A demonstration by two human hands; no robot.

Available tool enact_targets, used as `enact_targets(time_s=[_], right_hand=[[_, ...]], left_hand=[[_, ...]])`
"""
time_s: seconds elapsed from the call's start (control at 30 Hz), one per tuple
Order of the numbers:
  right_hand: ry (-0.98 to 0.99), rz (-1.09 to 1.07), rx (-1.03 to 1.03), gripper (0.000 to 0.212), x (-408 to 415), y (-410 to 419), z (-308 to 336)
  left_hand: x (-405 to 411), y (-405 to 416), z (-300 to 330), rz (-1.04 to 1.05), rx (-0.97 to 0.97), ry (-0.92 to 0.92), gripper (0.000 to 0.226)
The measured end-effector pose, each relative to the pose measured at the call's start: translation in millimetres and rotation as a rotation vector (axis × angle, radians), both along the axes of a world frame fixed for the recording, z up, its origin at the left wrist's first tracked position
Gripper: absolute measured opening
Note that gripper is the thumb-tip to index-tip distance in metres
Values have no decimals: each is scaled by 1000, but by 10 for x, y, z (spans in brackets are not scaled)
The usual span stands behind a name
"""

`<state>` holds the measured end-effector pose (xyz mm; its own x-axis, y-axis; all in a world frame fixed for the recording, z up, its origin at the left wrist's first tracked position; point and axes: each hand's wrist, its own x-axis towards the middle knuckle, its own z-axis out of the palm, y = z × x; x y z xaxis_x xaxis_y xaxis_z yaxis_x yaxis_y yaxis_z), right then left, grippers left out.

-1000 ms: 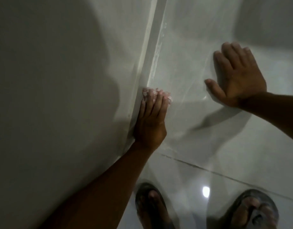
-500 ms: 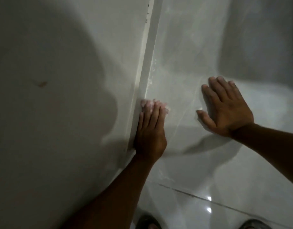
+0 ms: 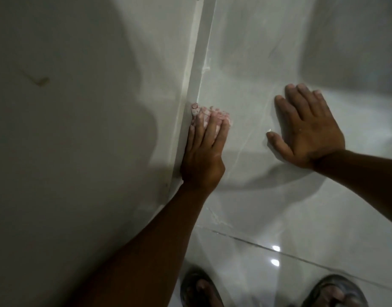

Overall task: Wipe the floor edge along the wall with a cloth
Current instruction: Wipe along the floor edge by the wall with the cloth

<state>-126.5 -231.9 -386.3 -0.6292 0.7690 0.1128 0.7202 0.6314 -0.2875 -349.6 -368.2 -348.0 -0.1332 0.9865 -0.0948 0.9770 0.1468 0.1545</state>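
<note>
Since half a second ago the view has tipped down, bringing two sandalled feet (image 3: 200, 289) back into sight, while both hands keep their poses. The left hand (image 3: 202, 156) lies flat, pressing a small crumpled pale pink cloth (image 3: 209, 117) under its fingers into the glossy grey tiled floor (image 3: 268, 207) right against the white skirting strip (image 3: 194, 85) of the wall. The right hand (image 3: 310, 129) is spread wide, braced empty on the floor. White specks ahead along the edge suggest more wiping remains.

arms: bare, no sleeves | left sandal (image 3: 199, 289): dark, open-toed | right sandal (image 3: 336, 291): dark, open-toed
</note>
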Motion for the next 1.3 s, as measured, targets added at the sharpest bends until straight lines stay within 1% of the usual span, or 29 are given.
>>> enact_targets(time_s=[0.07,0.2,0.23,0.33,0.4,0.47,0.6,0.67,0.73,0.83,0.9,0.97,1.07,1.13,1.2,1.23,1.3], right_hand=[[2,3,-9,79,-4,10,-2],[-10,-3,-20,81,5,8,9],[-6,-3,-18,81,-4,6,13],[-2,-5,-26,81,-18,7,34],[-22,-11,-45,82,-7,8,50],[-29,-12,-64,84,-8,8,57],[-22,-5,-61,83,-10,10,46],[-9,-3,-66,83,-17,10,54],[0,-8,-58,82,-6,16,65],[-4,-6,-49,82,-2,0,67],[-9,-9,-53,82,-12,0,60],[-5,-12,-58,82,-16,9,28],[-21,-13,-54,83,-7,7,54],[-19,-12,-58,82,-7,11,44],[-8,-11,-49,81,-4,17,40],[-3,-10,-43,81,-3,13,41],[8,-9,-46,80,1,2,50]], left_hand=[[-53,253,-11,-17,-4,9,74],[-120,1024,-40,-56,-2,122,81],[-112,1181,-33,-87,6,149,81],[-16,1441,-14,-286,4,158,76],[4,1509,-6,-333,-16,142,73],[-61,1594,-10,-288,-16,155,69],[-177,1665,-39,-92,-3,157,69],[-160,1424,-26,-47,29,128,73],[-98,993,-23,-32,32,91,77],[-24,314,9,-10,5,16,76],[-26,161,-15,-17,-17,-3,75],[-33,285,-13,-44,-62,44,76],[-117,966,-3,-124,-60,150,77],[-197,1566,9,-111,-38,143,75],[-198,1930,16,-68,-29,110,73],[-185,1966,11,-43,-17,93,74],[-167,1762,2,-17,41,76,77]])
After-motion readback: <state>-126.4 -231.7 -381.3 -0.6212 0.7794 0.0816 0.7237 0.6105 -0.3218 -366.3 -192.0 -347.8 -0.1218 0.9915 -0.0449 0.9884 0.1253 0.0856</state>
